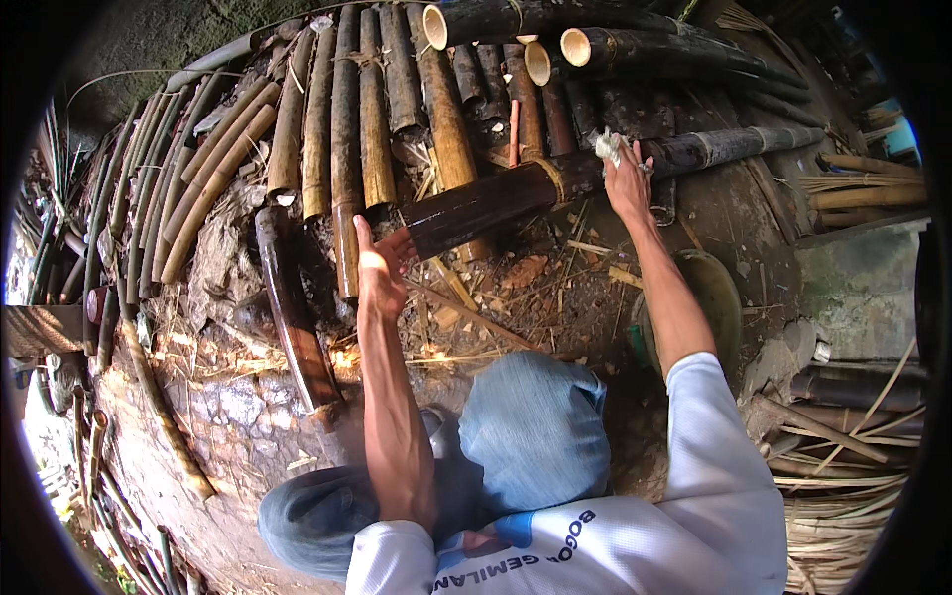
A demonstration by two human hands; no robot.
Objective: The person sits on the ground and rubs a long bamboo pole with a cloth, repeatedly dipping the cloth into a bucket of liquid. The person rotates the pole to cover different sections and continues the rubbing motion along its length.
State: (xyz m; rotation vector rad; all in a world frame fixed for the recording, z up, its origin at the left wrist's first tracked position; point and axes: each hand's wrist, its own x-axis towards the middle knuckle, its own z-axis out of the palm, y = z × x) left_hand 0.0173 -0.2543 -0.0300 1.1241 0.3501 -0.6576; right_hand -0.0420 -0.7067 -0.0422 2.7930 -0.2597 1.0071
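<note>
A long dark bamboo pole (481, 210) lies slantwise across the view, wet and glossy at its near left part, with a pale ring at a joint. At its left end is my left hand (382, 266), thumb pointing up and fingers against the end of the pole. My right hand (629, 183) is farther along, pressing a crumpled whitish rag (608, 147) onto the pole's upper side. The rag partly shows above the fingers. Part of the left fingers is hidden by the pole.
Several brown bamboo lengths (375, 149) lie side by side beyond the pole. Thick dark poles (635, 50) with pale cut ends are stacked at the far right. A bucket (729, 297) stands beside my right forearm. A dark bamboo piece (293, 307) lies left of my left forearm.
</note>
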